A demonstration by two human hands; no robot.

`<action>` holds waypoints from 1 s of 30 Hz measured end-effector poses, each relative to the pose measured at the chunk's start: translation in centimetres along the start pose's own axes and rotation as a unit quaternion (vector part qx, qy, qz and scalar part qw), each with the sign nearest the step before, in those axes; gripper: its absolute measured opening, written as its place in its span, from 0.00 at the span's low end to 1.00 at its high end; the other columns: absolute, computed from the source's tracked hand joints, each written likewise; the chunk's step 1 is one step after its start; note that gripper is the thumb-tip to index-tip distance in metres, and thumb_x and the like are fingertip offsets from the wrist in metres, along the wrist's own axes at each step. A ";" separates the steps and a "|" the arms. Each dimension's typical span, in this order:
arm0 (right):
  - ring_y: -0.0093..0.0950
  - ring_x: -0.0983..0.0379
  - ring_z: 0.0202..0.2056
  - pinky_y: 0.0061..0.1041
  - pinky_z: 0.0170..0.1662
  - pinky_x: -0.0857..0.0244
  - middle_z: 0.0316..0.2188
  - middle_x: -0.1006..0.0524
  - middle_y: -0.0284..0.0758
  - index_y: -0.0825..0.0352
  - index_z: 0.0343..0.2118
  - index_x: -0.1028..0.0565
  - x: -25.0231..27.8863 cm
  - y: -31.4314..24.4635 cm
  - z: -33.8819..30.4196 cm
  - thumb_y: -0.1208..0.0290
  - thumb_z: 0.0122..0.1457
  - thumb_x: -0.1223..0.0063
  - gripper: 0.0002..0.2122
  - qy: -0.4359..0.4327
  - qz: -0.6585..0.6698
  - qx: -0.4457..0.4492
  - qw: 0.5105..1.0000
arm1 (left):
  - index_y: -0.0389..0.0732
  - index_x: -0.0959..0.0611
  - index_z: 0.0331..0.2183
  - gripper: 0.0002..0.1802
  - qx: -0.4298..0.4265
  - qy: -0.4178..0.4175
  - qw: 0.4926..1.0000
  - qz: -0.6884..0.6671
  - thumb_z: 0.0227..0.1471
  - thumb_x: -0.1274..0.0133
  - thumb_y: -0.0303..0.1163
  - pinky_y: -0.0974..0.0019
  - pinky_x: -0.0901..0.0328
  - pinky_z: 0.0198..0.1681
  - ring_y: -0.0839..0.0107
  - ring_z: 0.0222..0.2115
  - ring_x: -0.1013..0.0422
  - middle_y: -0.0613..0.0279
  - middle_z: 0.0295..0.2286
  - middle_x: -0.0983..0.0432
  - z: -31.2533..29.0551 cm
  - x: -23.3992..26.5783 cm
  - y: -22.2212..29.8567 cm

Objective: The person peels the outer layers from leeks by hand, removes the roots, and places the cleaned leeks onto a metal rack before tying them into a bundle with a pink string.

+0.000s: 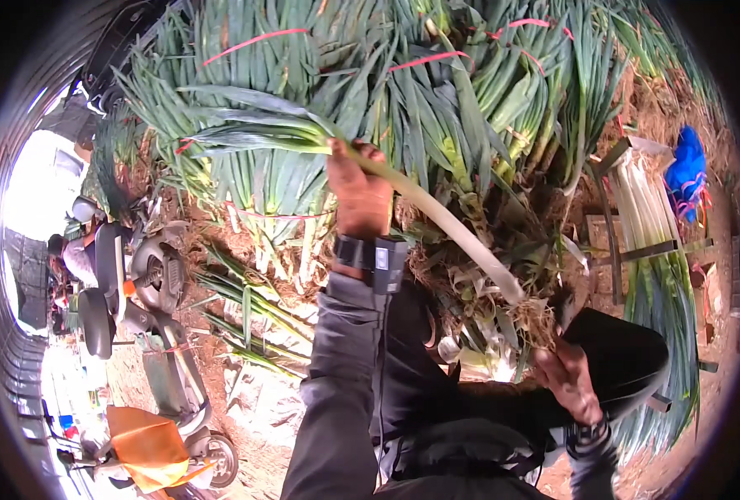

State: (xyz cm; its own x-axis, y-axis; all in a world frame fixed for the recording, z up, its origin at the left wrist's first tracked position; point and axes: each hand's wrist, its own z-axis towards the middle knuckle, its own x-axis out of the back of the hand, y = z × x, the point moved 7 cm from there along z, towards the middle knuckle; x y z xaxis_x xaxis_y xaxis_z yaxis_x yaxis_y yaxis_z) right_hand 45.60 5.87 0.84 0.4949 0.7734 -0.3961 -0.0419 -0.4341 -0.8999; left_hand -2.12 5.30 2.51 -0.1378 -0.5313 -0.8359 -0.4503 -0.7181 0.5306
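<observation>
My left hand (358, 193) is closed round a long leek (445, 218) where its green leaves meet the pale stalk. The leaves fan out to the left, and the white stalk slants down to the right, ending in a tuft of roots (535, 321). Just below those roots is my right hand (567, 379), its fingers curled. What it grips, if anything, is hard to make out. Peeled leaves and trimmings (478, 329) lie heaped beneath the stalk, in front of my bent legs.
Large bundles of leeks (262, 100) bound with red ties fill the far side. On the right, a metal rack (616, 242) holds cleaned leeks (649, 217), beside a blue bundle (687, 171). Loose leeks (253, 312) lie left of me. Farther left stand a motorbike (157, 275) and an orange cover (147, 448).
</observation>
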 end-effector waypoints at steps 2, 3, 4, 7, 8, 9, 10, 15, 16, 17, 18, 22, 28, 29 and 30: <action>0.19 0.31 0.26 0.21 0.27 0.40 0.30 0.26 0.31 0.66 0.57 0.30 2.6 -1.2 -3.3 0.61 0.67 0.52 0.20 0.088 -0.177 -0.022 0.980 | 0.40 0.30 0.39 0.19 -0.056 0.056 0.997 0.017 0.65 0.51 0.47 0.68 0.39 0.32 0.71 0.27 0.38 0.63 0.27 0.36 0.3 -0.6 0.5; 0.17 0.34 0.19 0.18 0.21 0.43 0.22 0.27 0.27 0.68 0.55 0.29 3.7 -2.9 -5.1 0.61 0.68 0.52 0.18 0.119 -0.268 0.028 0.956 | 0.41 0.31 0.40 0.19 -0.088 0.090 0.991 0.038 0.65 0.51 0.48 0.68 0.38 0.33 0.71 0.28 0.38 0.63 0.28 0.37 0.3 -0.9 1.4; 0.15 0.41 0.12 0.16 0.16 0.48 0.14 0.34 0.24 0.69 0.49 0.28 4.9 -4.9 -6.0 0.57 0.69 0.53 0.19 0.231 -0.175 0.032 0.957 | 0.41 0.33 0.40 0.17 -0.179 -0.009 0.981 0.079 0.66 0.52 0.46 0.66 0.37 0.35 0.71 0.29 0.39 0.63 0.29 0.37 -0.8 -1.9 2.0; 0.14 0.46 0.09 0.15 0.10 0.54 0.14 0.39 0.22 0.62 0.34 0.29 6.0 -7.6 -2.4 0.53 0.71 0.59 0.17 0.387 0.023 0.098 0.916 | 0.41 0.33 0.42 0.17 -0.166 0.029 0.986 0.014 0.65 0.52 0.45 0.58 0.34 0.42 0.66 0.32 0.37 0.61 0.33 0.36 0.2 -1.4 3.4; 0.13 0.43 0.13 0.13 0.13 0.49 0.18 0.37 0.24 0.64 0.38 0.28 6.4 -6.8 0.3 0.56 0.71 0.58 0.15 0.323 0.194 0.129 0.917 | 0.42 0.33 0.44 0.16 -0.152 -0.048 0.987 -0.009 0.64 0.49 0.42 0.54 0.32 0.47 0.62 0.37 0.32 0.59 0.35 0.33 0.3 -1.9 2.7; 0.18 0.33 0.20 0.14 0.20 0.40 0.25 0.29 0.29 0.67 0.46 0.29 5.5 -8.0 2.7 0.60 0.69 0.54 0.15 0.251 -0.081 0.197 0.944 | 0.42 0.33 0.44 0.16 -0.138 -0.049 0.989 -0.014 0.64 0.49 0.42 0.54 0.32 0.47 0.62 0.37 0.32 0.59 0.35 0.33 -0.8 -2.5 1.1; 0.26 0.24 0.34 0.22 0.29 0.30 0.41 0.23 0.37 0.68 0.57 0.33 7.4 -4.0 6.1 0.62 0.65 0.47 0.22 0.175 0.164 0.046 0.970 | 0.42 0.31 0.43 0.14 -0.099 -0.030 0.995 -0.006 0.63 0.48 0.39 0.53 0.32 0.50 0.60 0.40 0.30 0.57 0.36 0.31 -2.2 -3.7 -1.0; 0.40 0.30 0.56 0.38 0.53 0.31 0.56 0.30 0.44 0.66 0.61 0.35 2.8 -0.9 17.6 0.52 0.62 0.43 0.30 0.085 -0.532 0.084 0.838 | 0.42 0.25 0.43 0.11 -0.005 -0.109 0.994 0.019 0.60 0.43 0.31 0.49 0.35 0.61 0.55 0.49 0.27 0.52 0.43 0.23 -3.1 -4.9 -3.9; 0.37 0.27 0.52 0.34 0.50 0.30 0.52 0.27 0.42 0.67 0.58 0.32 2.8 -0.8 18.6 0.51 0.62 0.43 0.29 0.069 -0.276 0.079 0.955 | 0.42 0.24 0.43 0.12 -0.007 -0.123 0.992 0.024 0.58 0.41 0.31 0.51 0.37 0.63 0.58 0.51 0.28 0.54 0.45 0.23 -3.5 -5.1 -4.1; 0.33 0.25 0.48 0.30 0.47 0.29 0.48 0.24 0.41 0.68 0.55 0.29 3.2 -0.5 19.9 0.50 0.63 0.43 0.27 0.060 0.002 0.070 0.996 | 0.48 0.23 0.31 0.09 0.020 -0.118 0.992 0.050 0.55 0.36 0.32 0.53 0.36 0.60 0.66 0.45 0.24 0.68 0.36 0.21 -4.3 -5.7 -5.0; 0.29 0.24 0.41 0.27 0.42 0.29 0.43 0.23 0.38 0.68 0.51 0.27 1.7 -2.2 22.0 0.50 0.64 0.45 0.24 0.075 0.023 0.039 0.996 | 0.48 0.23 0.30 0.10 0.040 -0.112 0.990 0.077 0.54 0.36 0.32 0.55 0.36 0.59 0.69 0.44 0.25 0.69 0.35 0.21 -4.6 -5.8 -5.6; 0.18 0.30 0.25 0.17 0.28 0.36 0.25 0.23 0.28 0.66 0.37 0.24 -3.0 -6.3 27.0 0.58 0.68 0.47 0.14 0.132 0.261 0.075 0.953 | 0.46 0.19 0.37 0.10 0.081 -0.186 0.973 0.108 0.53 0.35 0.28 0.65 0.37 0.47 0.78 0.41 0.29 0.71 0.35 0.21 -6.4 -6.6 -9.3; 0.19 0.27 0.23 0.17 0.27 0.32 0.24 0.22 0.27 0.64 0.32 0.24 -4.5 -9.1 26.3 0.62 0.66 0.44 0.10 0.104 0.311 0.157 0.931 | 0.38 0.21 0.41 0.07 0.145 -0.323 0.918 0.180 0.64 0.49 0.31 0.74 0.33 0.36 0.78 0.33 0.29 0.68 0.33 0.24 -8.6 -8.1 -11.1; 0.18 0.28 0.23 0.16 0.27 0.32 0.24 0.22 0.27 0.64 0.33 0.24 -4.2 -10.2 25.3 0.64 0.66 0.45 0.09 0.098 0.358 0.168 0.913 | 0.35 0.23 0.46 0.13 0.111 -0.322 0.916 0.213 0.65 0.51 0.33 0.70 0.33 0.46 0.74 0.40 0.28 0.63 0.39 0.24 -9.8 -9.5 -11.3; 0.18 0.27 0.23 0.18 0.28 0.32 0.23 0.23 0.26 0.63 0.32 0.24 -2.2 -11.9 24.1 0.64 0.65 0.43 0.09 0.117 0.329 0.202 0.915 | 0.32 0.25 0.52 0.19 0.102 -0.381 0.879 0.268 0.61 0.47 0.28 0.65 0.35 0.54 0.70 0.47 0.28 0.57 0.48 0.25 -10.8 -10.7 -11.6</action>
State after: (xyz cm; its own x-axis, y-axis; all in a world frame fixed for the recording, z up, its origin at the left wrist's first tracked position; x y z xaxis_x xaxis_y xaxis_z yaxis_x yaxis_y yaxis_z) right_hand 24.11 20.42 8.02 0.4171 0.2648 -0.8694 -0.6923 -0.5271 -0.4928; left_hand 14.14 14.47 6.78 -0.8940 -0.2570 -0.3669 -0.2796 -0.3199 0.9053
